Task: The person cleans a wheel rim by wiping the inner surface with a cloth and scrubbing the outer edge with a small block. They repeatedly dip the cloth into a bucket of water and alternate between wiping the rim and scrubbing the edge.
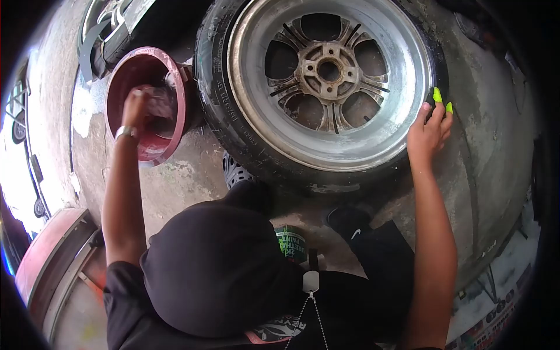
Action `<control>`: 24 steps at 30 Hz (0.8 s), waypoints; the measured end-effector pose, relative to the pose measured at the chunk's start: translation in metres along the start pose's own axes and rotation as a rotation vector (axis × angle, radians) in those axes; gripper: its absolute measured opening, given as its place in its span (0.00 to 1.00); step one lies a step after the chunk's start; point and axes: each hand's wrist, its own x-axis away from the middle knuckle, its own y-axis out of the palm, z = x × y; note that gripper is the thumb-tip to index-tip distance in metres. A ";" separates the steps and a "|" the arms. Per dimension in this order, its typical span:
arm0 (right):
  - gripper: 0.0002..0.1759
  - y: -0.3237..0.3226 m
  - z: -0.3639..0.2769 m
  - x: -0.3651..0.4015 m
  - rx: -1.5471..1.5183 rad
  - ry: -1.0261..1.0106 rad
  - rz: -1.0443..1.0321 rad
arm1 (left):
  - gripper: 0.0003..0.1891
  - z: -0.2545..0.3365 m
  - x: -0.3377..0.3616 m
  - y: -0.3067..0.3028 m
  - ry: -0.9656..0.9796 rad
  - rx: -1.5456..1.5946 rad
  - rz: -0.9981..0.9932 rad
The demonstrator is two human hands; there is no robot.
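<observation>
My left hand (135, 106) is down inside a dark red basin (179, 93), closed round something pale and blurred by motion. A large tire (217, 99) with a worn silver wheel rim (251, 111) lies flat on the ground, right of the basin. My right hand (431, 125) grips the tire's right edge, thumb on the near side and fingers bent over it. Bright yellow-green patches show at two of its fingertips; whether they are coverings or part of an object cannot be made out.
Another wheel (114, 26) stands at the upper left. A paint can (291, 242) sits between my legs, near my dark shoe (348, 220). At the lower left lies a curved red and grey panel (58, 248). A printed sheet (499, 318) shows at the lower right.
</observation>
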 end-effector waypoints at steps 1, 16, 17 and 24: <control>0.29 0.000 -0.001 0.001 -0.003 0.001 0.002 | 0.17 -0.020 -0.013 0.009 -0.131 -0.021 0.020; 0.28 0.002 0.001 -0.001 -0.004 -0.005 0.023 | 0.29 0.148 0.151 0.068 0.551 0.582 -0.498; 0.28 0.001 0.001 -0.002 -0.047 0.000 0.034 | 0.28 0.166 0.165 0.087 0.547 0.500 -0.571; 0.26 0.014 0.030 -0.007 -0.483 -0.063 0.164 | 0.17 0.213 0.237 0.335 0.882 0.198 -0.789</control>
